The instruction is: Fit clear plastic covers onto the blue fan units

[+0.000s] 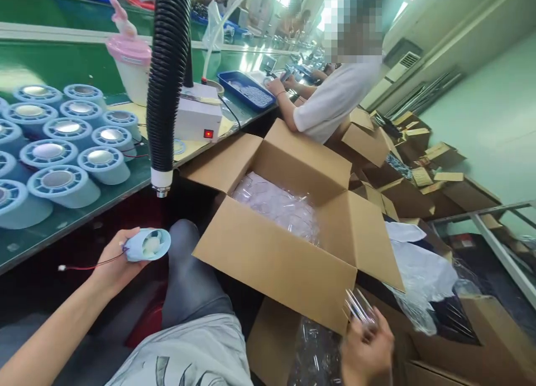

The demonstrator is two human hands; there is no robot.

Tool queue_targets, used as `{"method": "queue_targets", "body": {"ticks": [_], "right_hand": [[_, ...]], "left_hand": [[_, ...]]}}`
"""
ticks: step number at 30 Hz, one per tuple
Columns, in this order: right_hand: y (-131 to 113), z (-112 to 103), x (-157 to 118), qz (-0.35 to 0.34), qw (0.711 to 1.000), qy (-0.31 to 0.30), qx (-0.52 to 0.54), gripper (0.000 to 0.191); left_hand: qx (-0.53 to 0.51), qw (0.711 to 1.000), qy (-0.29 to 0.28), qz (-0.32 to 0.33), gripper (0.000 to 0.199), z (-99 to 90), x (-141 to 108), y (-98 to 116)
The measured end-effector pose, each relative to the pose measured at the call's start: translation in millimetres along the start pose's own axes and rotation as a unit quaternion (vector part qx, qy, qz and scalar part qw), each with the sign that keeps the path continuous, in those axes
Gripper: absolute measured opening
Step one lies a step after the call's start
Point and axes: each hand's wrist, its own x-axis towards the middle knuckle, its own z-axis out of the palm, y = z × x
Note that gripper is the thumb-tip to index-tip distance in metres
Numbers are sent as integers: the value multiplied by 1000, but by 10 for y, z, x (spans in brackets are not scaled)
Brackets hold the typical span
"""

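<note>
My left hand (pixel 115 266) is closed around a light-blue plastic fan housing (pixel 136 245), whose open end faces right and shows a pale round part inside. A thin red and black wire with a small white plug (pixel 62 268) trails from it across my wrist. At the lower right, my right hand (pixel 368 347) is closed on a clear plastic piece (pixel 359 308), slightly blurred. That hand is beside the front corner of a large open cardboard box (pixel 276 263) and above a lower carton holding clear plastic pieces (pixel 314 349).
Several blue housings (pixel 62 185) stand on the green bench at left. A black flexible hose (pixel 167 67) hangs before a white switch box (pixel 196 120) and a pink-lidded cup (pixel 129 56). A co-worker (pixel 335 90) sits by a blue tray (pixel 247 90). Cartons (pixel 464 187) fill the right.
</note>
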Motion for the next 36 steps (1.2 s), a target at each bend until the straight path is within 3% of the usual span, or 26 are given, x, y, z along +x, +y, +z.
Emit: {"method": "queue_targets", "body": {"ticks": [2, 3, 4, 6, 7, 10, 13, 15, 17, 19, 21, 23, 27, 28, 30, 32, 33, 36], "right_hand": [[573, -386, 85, 97, 976, -66, -185, 66], [732, -492, 150, 113, 960, -103, -235, 70], [795, -525, 240, 97, 955, -130, -250, 68], [650, -359, 505, -19, 963, -180, -198, 56], [465, -166, 672, -115, 964, -201, -134, 51], [-320, 737, 1175, -260, 917, -299, -42, 37], [-1099, 1789, 1432, -381, 825, -417, 11, 33], [-1477, 2346, 1424, -434, 757, -487, 34, 24], [-1715, 2688, 1353, -463, 701, -539, 51, 9], [-1831, 2814, 1307, -472, 670, -568, 73, 16], [-1868, 2786, 1327, -465, 664, -575, 112, 27], [-1877, 2669, 1388, -442, 677, -564, 171, 40], [-1989, 2214, 1354, -360, 706, -532, 298, 64], [-2060, 2047, 1271, -343, 702, -531, 329, 69], [-2266, 1673, 1009, -336, 658, -551, 388, 78], [-2540, 1318, 658, -389, 562, -589, 430, 71], [-2685, 1174, 472, -446, 538, -583, 415, 62], [-3062, 933, -19, -608, 558, -466, 320, 55]], "left_hand": [[-1, 1000, -21, -6, 22, 33, -27, -38], [-1, 999, -41, -3, 22, 37, -40, -49], [-1, 998, -62, 0, 23, 34, -51, -55], [-2, 996, -90, -2, 25, 2, -59, -58], [2, 996, -91, -8, 25, -24, -58, -57], [39, 997, -59, -25, 17, -118, -55, -50], [71, 996, -41, -26, 20, -207, -104, -35], [66, 997, -23, -23, 24, -263, -170, -15], [39, 999, 1, -23, 22, -329, -247, 5], [7, 1000, 10, -22, 20, -407, -320, 15], [-11, 1000, -28, -1, 18, -480, -380, 13], [-13, 996, -84, 24, 20, -531, -420, 6], [8, 989, -144, 13, 26, -529, -444, -3], [25, 987, -156, 5, 27, -514, -445, -4], [65, 983, -174, -5, 28, -485, -453, -6], [103, 977, -186, 1, 31, -476, -473, -3], [126, 973, -191, 14, 32, -483, -489, 3], [230, 950, -198, 71, 32, -549, -556, 25]]}}
